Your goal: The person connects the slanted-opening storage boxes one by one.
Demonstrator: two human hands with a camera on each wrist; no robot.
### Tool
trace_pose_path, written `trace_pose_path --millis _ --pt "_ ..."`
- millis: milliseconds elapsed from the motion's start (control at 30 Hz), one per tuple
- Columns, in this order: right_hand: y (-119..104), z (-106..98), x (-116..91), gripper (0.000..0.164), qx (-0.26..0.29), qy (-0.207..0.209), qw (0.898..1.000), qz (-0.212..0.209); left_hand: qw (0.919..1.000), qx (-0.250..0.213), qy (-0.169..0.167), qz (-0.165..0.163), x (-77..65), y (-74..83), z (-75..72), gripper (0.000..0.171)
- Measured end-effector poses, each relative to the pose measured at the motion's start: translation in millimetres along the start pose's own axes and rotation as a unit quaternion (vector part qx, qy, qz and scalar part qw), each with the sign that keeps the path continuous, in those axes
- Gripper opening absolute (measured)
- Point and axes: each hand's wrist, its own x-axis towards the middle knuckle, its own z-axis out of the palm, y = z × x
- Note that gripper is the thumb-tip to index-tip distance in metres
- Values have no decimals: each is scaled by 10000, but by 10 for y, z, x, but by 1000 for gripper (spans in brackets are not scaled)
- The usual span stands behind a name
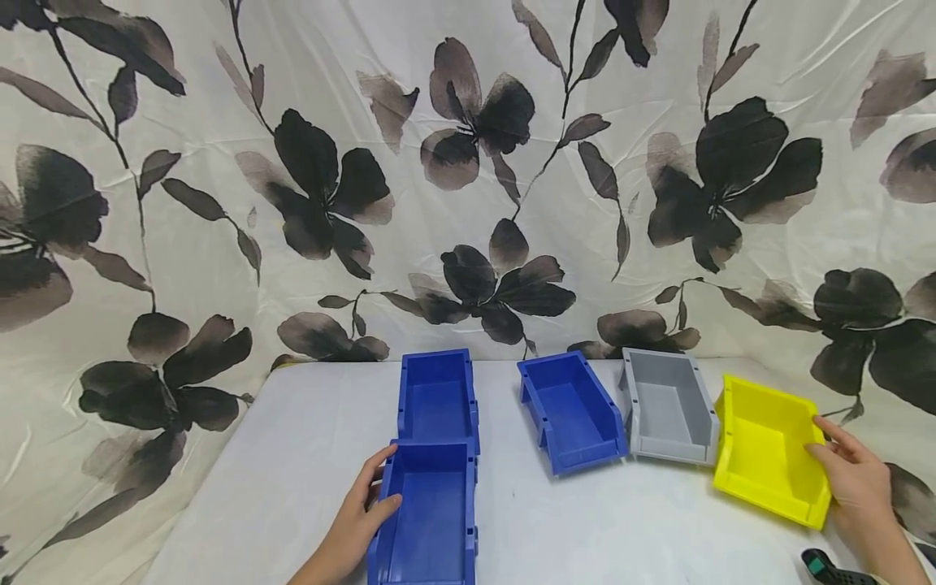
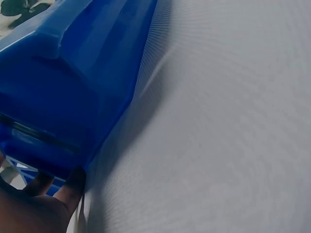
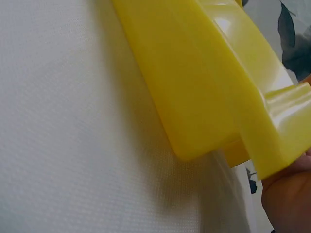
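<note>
My left hand (image 1: 356, 520) grips the left wall of a blue storage bin (image 1: 427, 520), its thumb over the rim and its fingers outside. This bin sits directly in front of a second blue bin (image 1: 436, 398), overlapping its front edge in the head view. On the right, my right hand (image 1: 861, 483) holds a yellow storage bin (image 1: 771, 447) by its right side, thumb inside the wall. The yellow bin stands slightly turned. In the right wrist view, the yellow bin's (image 3: 180, 82) underside is raised off the white surface at the near corner.
Between the hands stand a third blue bin (image 1: 574, 410), turned at an angle, and a grey bin (image 1: 669, 406) close beside the yellow one. A black handheld device (image 1: 829, 566) with a green screen lies at the lower right. Floral cloth (image 1: 483, 203) hangs behind the white table (image 1: 292, 439).
</note>
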Motion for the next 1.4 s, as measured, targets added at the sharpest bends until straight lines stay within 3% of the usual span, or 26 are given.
trace_pose_path --millis 300,500,733,1067,1400 --pt "-37 -83 -110 61 772 -30 9957 -508 10000 -49 21 -57 -4 -18 21 59" --pt "-157 -136 -235 61 1049 -390 9929 -415 10000 30 18 -33 2 -16 22 61" --pt "-269 -76 -438 59 1783 -1037 9762 -671 9997 219 122 0 6 -5 30 61" --pt "-394 -44 -663 59 1973 -1103 9713 -739 9997 218 73 9 13 -2 33 61" --pt "-454 56 -910 53 1838 -1610 9654 -910 9999 -42 -56 -134 7 -24 6 61"
